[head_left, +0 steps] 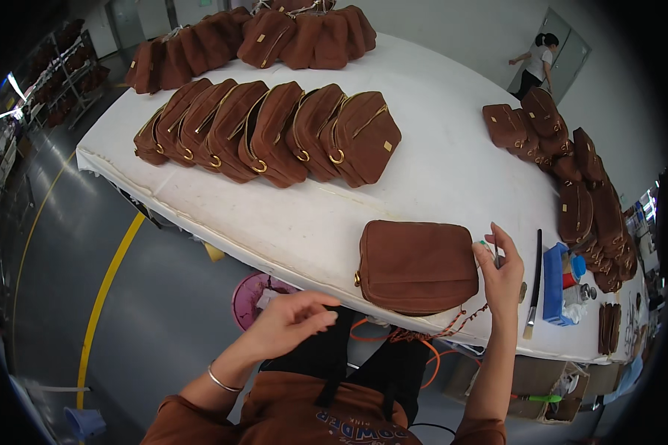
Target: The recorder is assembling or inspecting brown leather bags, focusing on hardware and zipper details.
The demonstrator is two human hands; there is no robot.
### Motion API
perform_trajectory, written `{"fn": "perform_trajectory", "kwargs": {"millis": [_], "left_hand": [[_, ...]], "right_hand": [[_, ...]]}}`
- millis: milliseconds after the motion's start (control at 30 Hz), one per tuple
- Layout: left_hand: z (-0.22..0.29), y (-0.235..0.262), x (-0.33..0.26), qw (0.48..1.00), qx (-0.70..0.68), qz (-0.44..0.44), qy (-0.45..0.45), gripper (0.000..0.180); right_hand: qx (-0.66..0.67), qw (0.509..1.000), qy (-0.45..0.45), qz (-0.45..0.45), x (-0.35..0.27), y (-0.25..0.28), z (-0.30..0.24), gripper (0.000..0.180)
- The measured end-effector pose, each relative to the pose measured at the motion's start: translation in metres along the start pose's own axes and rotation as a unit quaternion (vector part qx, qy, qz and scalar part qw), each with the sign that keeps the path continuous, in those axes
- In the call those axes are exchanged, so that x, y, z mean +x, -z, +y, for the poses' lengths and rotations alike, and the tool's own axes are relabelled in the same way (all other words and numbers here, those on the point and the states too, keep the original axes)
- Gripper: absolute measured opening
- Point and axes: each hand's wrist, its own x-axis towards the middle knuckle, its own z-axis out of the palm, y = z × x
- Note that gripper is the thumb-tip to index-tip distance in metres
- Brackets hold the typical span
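A brown zip bag (418, 268) lies flat at the table's near edge, with a gold ring at its left end. Just past its right side, my right hand (502, 278) is raised, a thin dark tool (496, 253) pinched in its fingers; its exact kind cannot be made out. A small green and white thing shows behind the fingertips. My left hand (290, 323) hangs in the air off the table edge, left of the bag. Its fingers are loosely bent, thumb apart, holding nothing. An orange and dark cord (453, 326) dangles below the bag.
Brown bags (274, 137) stand in a row across the white table (438, 170); more are piled at the back and right (597, 200). A long brush (534, 285) lies beside a blue bin (554, 285). A pink bucket (246, 304) stands below. Another person (536, 63) is far off.
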Motion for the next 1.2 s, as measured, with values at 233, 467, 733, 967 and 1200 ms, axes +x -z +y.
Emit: {"fn": "perform_trajectory", "kwargs": {"millis": [233, 467, 733, 967, 1200], "left_hand": [[0.001, -0.047, 0.029, 0.965, -0.230, -0.074, 0.098, 0.039], [0.016, -0.058, 0.030, 0.936, -0.338, -0.074, 0.059, 0.037], [0.065, -0.067, 0.061, 0.875, -0.461, -0.126, 0.078, 0.043], [0.093, -0.093, 0.092, 0.911, -0.410, -0.036, 0.023, 0.041], [0.113, -0.108, 0.092, 0.947, -0.292, -0.091, -0.099, 0.019]], "right_hand": [[0.113, 0.990, -0.026, -0.084, -0.004, -0.017, 0.034, 0.052], [0.111, 0.992, -0.033, -0.056, -0.008, -0.019, 0.032, 0.045], [0.158, 0.987, -0.014, 0.038, -0.022, -0.021, 0.048, 0.041], [0.196, 0.978, -0.014, 0.070, -0.044, -0.015, 0.028, 0.042], [0.113, 0.979, 0.013, 0.171, -0.056, 0.007, 0.012, 0.038]]}}
